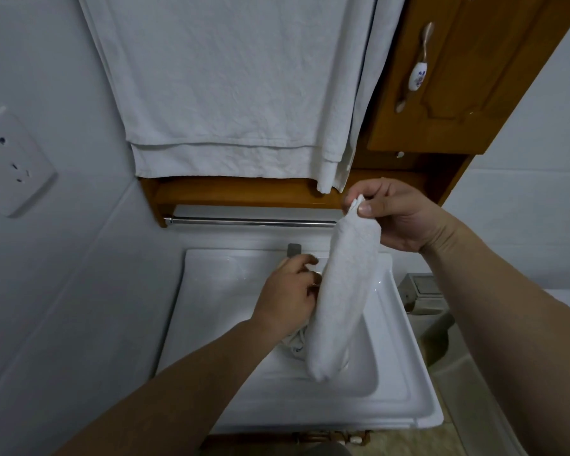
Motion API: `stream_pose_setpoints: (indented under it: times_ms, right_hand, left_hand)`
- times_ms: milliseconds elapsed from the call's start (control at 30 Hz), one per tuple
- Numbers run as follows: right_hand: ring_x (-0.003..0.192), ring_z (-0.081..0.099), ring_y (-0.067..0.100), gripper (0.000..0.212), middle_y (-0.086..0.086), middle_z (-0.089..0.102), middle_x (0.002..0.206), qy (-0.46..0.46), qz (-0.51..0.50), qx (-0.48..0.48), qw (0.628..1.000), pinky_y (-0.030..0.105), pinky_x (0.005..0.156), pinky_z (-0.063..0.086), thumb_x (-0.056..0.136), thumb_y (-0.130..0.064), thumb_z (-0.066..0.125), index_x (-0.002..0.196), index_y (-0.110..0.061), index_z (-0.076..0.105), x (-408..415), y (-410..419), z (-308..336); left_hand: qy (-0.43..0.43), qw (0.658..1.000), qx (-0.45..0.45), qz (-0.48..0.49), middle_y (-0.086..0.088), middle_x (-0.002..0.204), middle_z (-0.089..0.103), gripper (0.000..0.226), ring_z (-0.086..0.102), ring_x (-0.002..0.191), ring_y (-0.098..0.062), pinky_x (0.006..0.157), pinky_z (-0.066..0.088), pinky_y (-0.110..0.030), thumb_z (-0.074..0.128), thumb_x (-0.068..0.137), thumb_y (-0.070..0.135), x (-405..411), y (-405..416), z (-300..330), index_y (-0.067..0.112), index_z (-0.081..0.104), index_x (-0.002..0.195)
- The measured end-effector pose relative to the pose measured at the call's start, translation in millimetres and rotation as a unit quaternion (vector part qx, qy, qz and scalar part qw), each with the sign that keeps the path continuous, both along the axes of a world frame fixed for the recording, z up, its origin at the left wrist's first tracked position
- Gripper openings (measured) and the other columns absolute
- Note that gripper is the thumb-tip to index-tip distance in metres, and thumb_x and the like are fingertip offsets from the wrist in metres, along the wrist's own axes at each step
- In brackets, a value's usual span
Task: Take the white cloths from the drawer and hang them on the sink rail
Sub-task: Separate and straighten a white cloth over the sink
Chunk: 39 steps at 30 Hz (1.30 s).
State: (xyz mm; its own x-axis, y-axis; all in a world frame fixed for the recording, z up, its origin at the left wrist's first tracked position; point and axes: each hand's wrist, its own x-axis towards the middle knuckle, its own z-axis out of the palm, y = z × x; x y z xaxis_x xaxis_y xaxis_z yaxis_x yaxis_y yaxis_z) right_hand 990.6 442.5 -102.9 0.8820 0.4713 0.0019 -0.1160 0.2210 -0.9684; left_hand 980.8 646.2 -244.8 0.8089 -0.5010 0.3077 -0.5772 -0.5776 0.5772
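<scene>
My right hand (pixel 399 213) pinches the top corner of a small white cloth (pixel 343 291), which hangs down in a long fold over the white sink (pixel 218 324). My left hand (pixel 288 297) is lower, against the cloth's left side, with its fingers closed on more bunched white cloth (pixel 295 342) that shows under the palm. The metal rail (pixel 244 221) runs across the wall just behind the sink, under a wooden shelf, and is bare along its visible length. The hanging cloth covers the rail's right end. The drawer is out of view.
A large white towel (pixel 224 87) hangs from above, down to the wooden shelf (pixel 237 192). A wooden cabinet door (pixel 458 74) with a ceramic handle is at upper right. A wall socket (pixel 14 162) sits on the left wall. A toilet (pixel 425 297) stands right of the sink.
</scene>
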Motion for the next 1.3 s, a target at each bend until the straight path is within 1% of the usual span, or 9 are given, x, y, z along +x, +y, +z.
stream_pose_setpoints:
  times_ms: [167,300,400,533,633,767,900,1133,1300]
  right_hand:
    - [0.069,0.065,0.018,0.033,0.009,0.066,0.079,-0.008,0.015,-0.026,1.000,0.027,0.063,0.055,0.066,-0.025,0.090,0.090,-0.008,0.075,-1,6,-3]
    - [0.070,0.064,0.016,0.033,0.007,0.065,0.080,-0.008,0.015,-0.038,0.999,0.026,0.062,0.055,0.066,-0.026,0.090,0.089,-0.009,0.076,-3,5,-2]
    - [0.070,0.065,0.015,0.032,0.006,0.066,0.080,-0.009,0.018,-0.045,0.999,0.025,0.062,0.055,0.065,-0.027,0.090,0.088,-0.010,0.076,-5,4,-2]
    - [0.069,0.066,0.014,0.033,0.005,0.067,0.078,-0.014,-0.005,-0.041,0.999,0.024,0.061,0.055,0.063,-0.028,0.091,0.088,-0.010,0.076,-7,1,-2]
    - [0.070,0.065,0.015,0.034,0.006,0.067,0.079,-0.016,-0.023,-0.041,0.999,0.025,0.062,0.055,0.063,-0.028,0.092,0.087,-0.011,0.077,-9,-6,-1]
    - [0.070,0.064,0.016,0.038,0.007,0.066,0.080,-0.015,-0.053,-0.057,0.997,0.026,0.063,0.055,0.059,-0.029,0.093,0.087,-0.010,0.076,-12,-19,-3]
    - [0.073,0.063,0.014,0.041,0.004,0.066,0.081,-0.021,-0.110,-0.093,0.989,0.025,0.064,0.054,0.053,-0.034,0.095,0.084,-0.013,0.077,-16,-25,-10]
    - [0.082,0.061,0.017,0.012,-0.001,0.066,0.085,-0.035,-0.245,-0.094,0.964,0.025,0.068,0.054,0.067,-0.017,0.077,0.079,-0.019,0.077,-18,-30,-10]
    - [0.089,0.065,0.014,0.021,-0.006,0.070,0.088,-0.114,-0.232,-0.235,0.937,0.034,0.086,0.053,0.088,-0.001,0.067,0.090,-0.020,0.074,-13,-10,-16]
  left_hand:
    - [0.038,0.996,-0.015,-0.083,0.016,0.146,0.035,0.028,0.031,0.139,-0.013,0.107,0.042,-0.037,0.067,0.082,0.020,-6,-11,3,0.011,0.073,0.108]
    - [0.068,0.994,-0.034,-0.082,0.011,0.145,0.042,0.032,0.028,0.140,-0.012,0.109,0.039,-0.034,0.067,0.082,0.016,-11,-19,10,0.013,0.071,0.114]
    - [0.113,0.989,-0.054,-0.078,0.004,0.125,0.063,0.026,0.051,0.121,-0.012,0.099,0.044,-0.026,0.066,0.085,0.011,-14,-22,22,0.016,0.072,0.110]
    - [0.207,0.975,-0.056,-0.054,0.005,0.102,0.074,0.019,0.066,0.097,-0.013,0.089,0.055,-0.034,0.065,0.086,0.013,-17,-25,25,0.018,0.073,0.102]
    - [0.161,0.986,-0.054,-0.008,0.001,0.097,0.074,0.020,0.067,0.090,-0.015,0.084,0.054,-0.029,0.063,0.085,0.010,-18,-26,25,0.016,0.075,0.100]
    - [0.075,0.989,-0.095,0.087,0.001,0.078,0.070,0.014,0.060,0.069,-0.014,0.061,0.042,-0.019,0.062,0.084,0.008,-9,-15,25,0.013,0.075,0.081]
    - [0.031,0.990,-0.098,0.096,0.005,0.092,0.074,0.015,0.065,0.082,-0.011,0.073,0.045,-0.013,0.063,0.088,0.016,-4,-7,25,0.018,0.077,0.095]
    - [0.048,0.985,-0.097,0.132,0.007,0.106,0.071,0.020,0.060,0.093,-0.006,0.079,0.033,0.001,0.067,0.090,0.026,2,6,21,0.017,0.074,0.106]
    - [-0.005,0.999,-0.026,-0.035,0.007,0.110,0.069,0.021,0.060,0.099,-0.009,0.091,0.050,-0.027,0.061,0.092,0.030,-21,-7,21,0.020,0.072,0.107]
